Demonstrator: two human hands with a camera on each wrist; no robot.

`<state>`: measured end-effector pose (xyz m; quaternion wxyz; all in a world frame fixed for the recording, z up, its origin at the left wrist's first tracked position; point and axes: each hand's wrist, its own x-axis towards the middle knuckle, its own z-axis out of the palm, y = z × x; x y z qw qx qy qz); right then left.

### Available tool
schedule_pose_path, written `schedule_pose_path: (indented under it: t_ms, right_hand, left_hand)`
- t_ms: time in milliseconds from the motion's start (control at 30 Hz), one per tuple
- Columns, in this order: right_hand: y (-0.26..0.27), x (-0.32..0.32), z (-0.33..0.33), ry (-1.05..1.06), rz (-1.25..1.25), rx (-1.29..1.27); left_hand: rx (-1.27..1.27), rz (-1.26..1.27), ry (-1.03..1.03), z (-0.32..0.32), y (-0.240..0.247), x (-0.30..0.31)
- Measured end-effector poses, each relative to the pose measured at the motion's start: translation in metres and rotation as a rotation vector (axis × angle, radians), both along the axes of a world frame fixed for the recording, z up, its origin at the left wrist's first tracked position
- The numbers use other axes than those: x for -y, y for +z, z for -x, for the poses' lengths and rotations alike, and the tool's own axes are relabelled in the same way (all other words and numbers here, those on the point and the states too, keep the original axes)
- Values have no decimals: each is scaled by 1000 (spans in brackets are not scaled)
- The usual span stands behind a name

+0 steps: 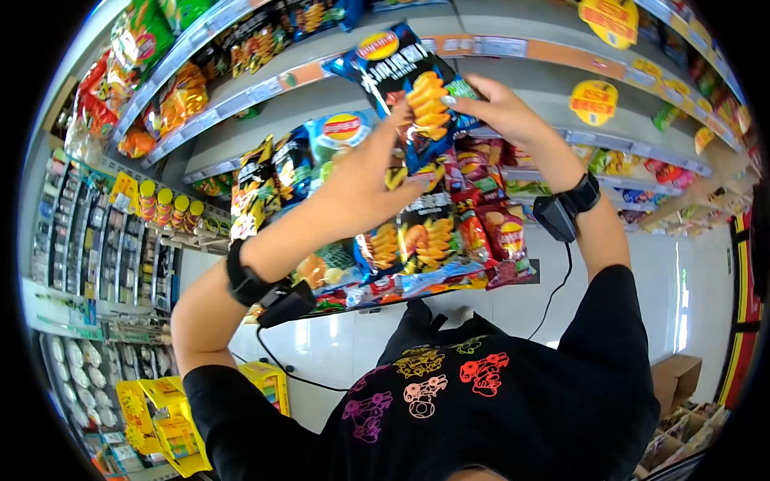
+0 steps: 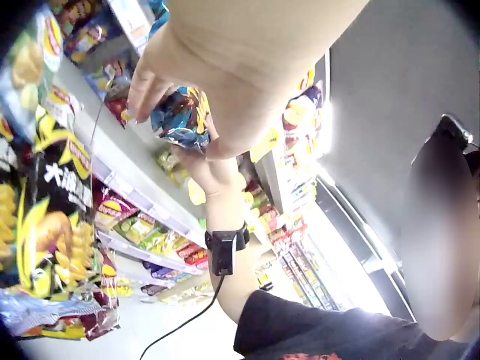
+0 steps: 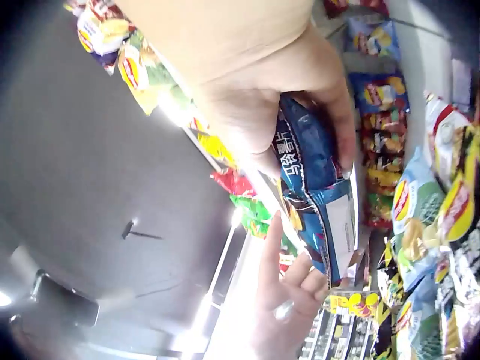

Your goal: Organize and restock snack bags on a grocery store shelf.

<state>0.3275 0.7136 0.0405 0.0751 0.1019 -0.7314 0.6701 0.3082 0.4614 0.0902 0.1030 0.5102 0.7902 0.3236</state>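
Observation:
A dark blue and black chip bag (image 1: 429,100) with a yellow-red logo is held up, tilted, before the shelves. My right hand (image 1: 501,112) grips its right side. In the right wrist view, my right hand (image 3: 300,90) has thumb and fingers around the bag (image 3: 319,172). My left hand (image 1: 365,184) is at the bag's left side, fingertips at its front. The right wrist view shows that left hand (image 3: 289,311) with its index finger straight beside the bag's other end. From the left wrist, my left hand (image 2: 202,82) has spread fingers around the bag (image 2: 180,120).
Below the raised bag, many chip bags (image 1: 425,228) are piled close to the body. Curved shelves (image 1: 313,76) with more snacks stand ahead. A yellow display stand (image 1: 172,425) is at lower left, a cardboard box (image 1: 675,381) at lower right. Cables hang from both wrist cameras.

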Motion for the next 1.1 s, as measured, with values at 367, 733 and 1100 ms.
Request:
schedule_pose_path:
  t_ms: [367, 733, 1100]
  right_hand:
    - [-150, -46, -97, -353, 27, 211]
    - [-204, -27, -44, -294, 90, 352]
    - [-232, -35, -36, -493, -602, -118]
  left_hand:
    - [-703, 453, -102, -39, -123, -104]
    - [-741, 982, -12, -30, -144, -135]
    - [-542, 1079, -41, -27, -149, -154]
